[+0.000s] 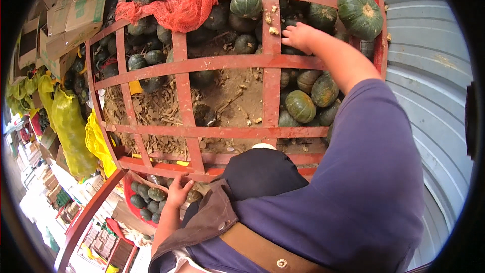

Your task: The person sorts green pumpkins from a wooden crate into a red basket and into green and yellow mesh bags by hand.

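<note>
My right hand reaches over a red metal grate, its fingers beside an upright bar and above dark green squashes partly hidden under it. It appears to hold nothing. A large green squash rests at the grate's right end. A small ribbed squash lies at the upper crossbar. Inside the frame, a green-orange squash sits among others. Low on the left, my left hand hangs with fingers apart, holding nothing, near the frame's lower rail and a red container of small squashes.
Red mesh netting drapes over the upper bars. Cardboard boxes and a yellow-green mesh sack stand at left. A slanting red bar crosses the lower left. Corrugated metal borders the right. Dry debris covers the ground inside.
</note>
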Demonstrator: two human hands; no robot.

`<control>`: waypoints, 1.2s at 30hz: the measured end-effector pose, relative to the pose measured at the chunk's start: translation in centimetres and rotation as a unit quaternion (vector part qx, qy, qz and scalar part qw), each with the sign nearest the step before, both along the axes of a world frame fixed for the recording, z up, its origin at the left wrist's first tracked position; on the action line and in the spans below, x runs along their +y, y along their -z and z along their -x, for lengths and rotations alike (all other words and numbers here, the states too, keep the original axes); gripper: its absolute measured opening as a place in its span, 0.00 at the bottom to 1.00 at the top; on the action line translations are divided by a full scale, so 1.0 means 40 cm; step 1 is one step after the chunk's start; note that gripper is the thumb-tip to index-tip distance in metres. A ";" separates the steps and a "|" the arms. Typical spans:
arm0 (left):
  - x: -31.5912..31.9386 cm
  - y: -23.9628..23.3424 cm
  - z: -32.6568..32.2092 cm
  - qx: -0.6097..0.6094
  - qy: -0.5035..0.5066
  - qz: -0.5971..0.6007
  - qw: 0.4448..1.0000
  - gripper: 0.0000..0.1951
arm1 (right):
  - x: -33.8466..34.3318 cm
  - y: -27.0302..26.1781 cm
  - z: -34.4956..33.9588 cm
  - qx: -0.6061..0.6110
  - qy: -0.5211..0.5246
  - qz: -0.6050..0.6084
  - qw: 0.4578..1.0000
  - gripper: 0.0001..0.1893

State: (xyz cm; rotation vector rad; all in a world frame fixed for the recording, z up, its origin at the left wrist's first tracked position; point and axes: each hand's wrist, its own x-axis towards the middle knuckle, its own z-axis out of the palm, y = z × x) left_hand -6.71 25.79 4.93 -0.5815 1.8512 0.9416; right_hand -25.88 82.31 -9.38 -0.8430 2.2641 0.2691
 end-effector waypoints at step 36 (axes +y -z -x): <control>0.070 -0.005 0.084 0.046 0.002 -0.012 0.999 0.17 | 0.108 0.054 -0.098 0.147 0.744 0.235 0.608 0.48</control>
